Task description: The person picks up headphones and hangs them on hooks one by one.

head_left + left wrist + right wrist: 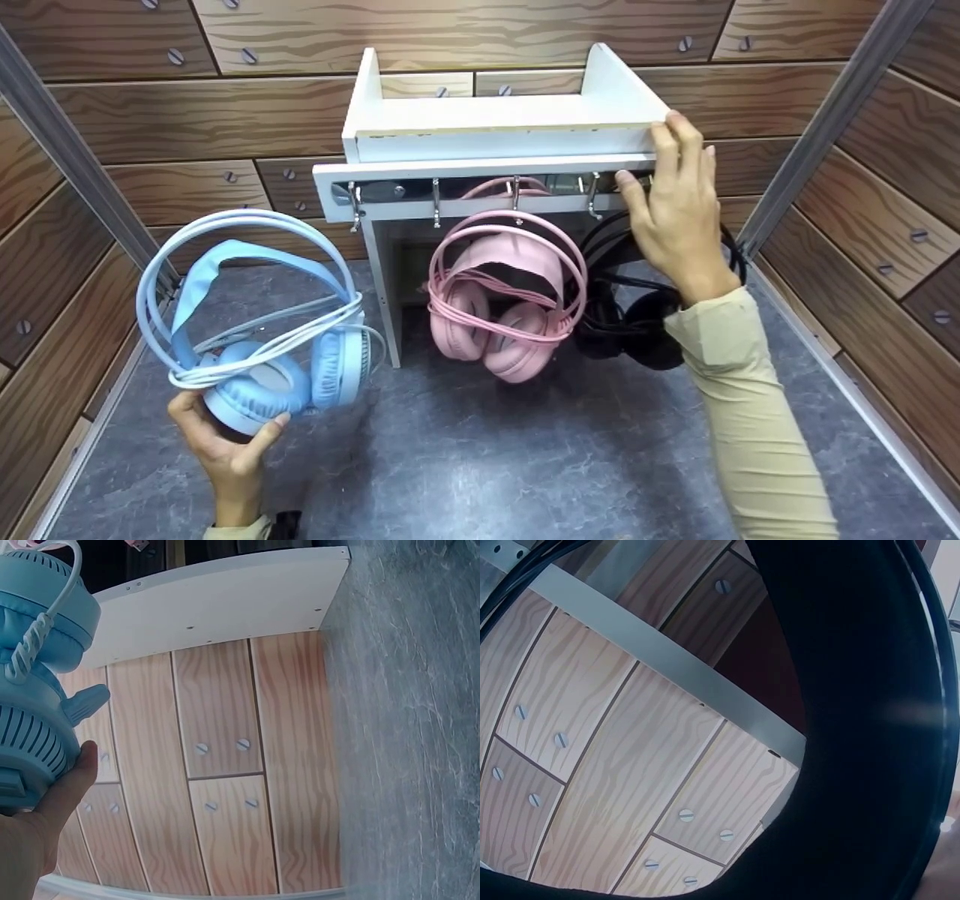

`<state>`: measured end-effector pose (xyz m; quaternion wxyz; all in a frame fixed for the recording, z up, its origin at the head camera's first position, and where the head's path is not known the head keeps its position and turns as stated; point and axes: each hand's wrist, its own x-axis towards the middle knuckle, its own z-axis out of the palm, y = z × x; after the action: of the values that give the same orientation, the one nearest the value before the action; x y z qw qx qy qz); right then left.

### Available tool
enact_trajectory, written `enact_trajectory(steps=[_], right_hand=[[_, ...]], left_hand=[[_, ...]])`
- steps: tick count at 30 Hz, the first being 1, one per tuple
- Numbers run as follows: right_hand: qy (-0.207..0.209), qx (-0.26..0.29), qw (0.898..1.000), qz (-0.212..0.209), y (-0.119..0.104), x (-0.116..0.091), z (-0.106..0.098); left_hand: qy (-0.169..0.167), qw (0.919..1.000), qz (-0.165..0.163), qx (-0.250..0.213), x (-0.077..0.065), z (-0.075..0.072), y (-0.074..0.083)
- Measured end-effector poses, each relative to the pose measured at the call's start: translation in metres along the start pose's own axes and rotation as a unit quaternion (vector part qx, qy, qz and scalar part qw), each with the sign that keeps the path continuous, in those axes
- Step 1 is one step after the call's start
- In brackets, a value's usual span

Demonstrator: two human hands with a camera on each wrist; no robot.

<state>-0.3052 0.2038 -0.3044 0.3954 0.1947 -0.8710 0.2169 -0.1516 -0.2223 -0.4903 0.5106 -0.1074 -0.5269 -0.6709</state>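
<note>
A pair of light blue headphones (pixel 259 382), its white-blue cable looped around the band, is held up at the left in the head view. My left hand (pixel 225 450) grips one ear cup from below, thumb along its side. In the left wrist view the thumb presses the vented ear cup (pixel 34 739). My right hand (pixel 675 202) rests on the right end of a white shelf (pixel 480 112), fingers extended over its front edge and thumb at the hook rail (pixel 480 166). Pink headphones (pixel 525 341) hang mid-rail. Black headphones (pixel 652 330) hang beneath my right hand, partly hidden by the arm.
Metal hooks (pixel 436 202) line the rail, two of them bare at the left. Wood-patterned panels (pixel 225 116) with grey metal edges enclose the space. The floor (pixel 465 465) is dark grey. A black headphone band (pixel 870 705) blocks much of the right wrist view.
</note>
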Motion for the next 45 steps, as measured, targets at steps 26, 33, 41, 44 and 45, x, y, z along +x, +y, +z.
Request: enact_trajectory(steps=[26,33,41,44,45], right_hand=[[-0.003,0.002,1.000,0.001,-0.0010,0.0001,0.0003],[0.006,0.000,1.000,-0.002,-0.0011,0.0003,0.0008],[0.002,0.000,1.000,0.002,-0.0008,0.0002,0.0004],[0.002,0.000,1.000,0.000,-0.0003,-0.0001,0.0006],[0.003,0.000,1.000,-0.001,-0.0002,-0.0001,0.0007]], left_hand=[[-0.030,0.9992,-0.002,0.027,-0.0038,0.0027,0.0045],[-0.027,0.9996,-0.009,0.008,-0.0058,0.0039,0.0069],[-0.029,0.9996,-0.003,0.005,-0.0060,0.0045,0.0055],[-0.027,0.9996,-0.009,0.001,-0.0060,0.0045,0.0062],[-0.027,0.9996,-0.010,0.001,-0.0061,0.0046,0.0067]])
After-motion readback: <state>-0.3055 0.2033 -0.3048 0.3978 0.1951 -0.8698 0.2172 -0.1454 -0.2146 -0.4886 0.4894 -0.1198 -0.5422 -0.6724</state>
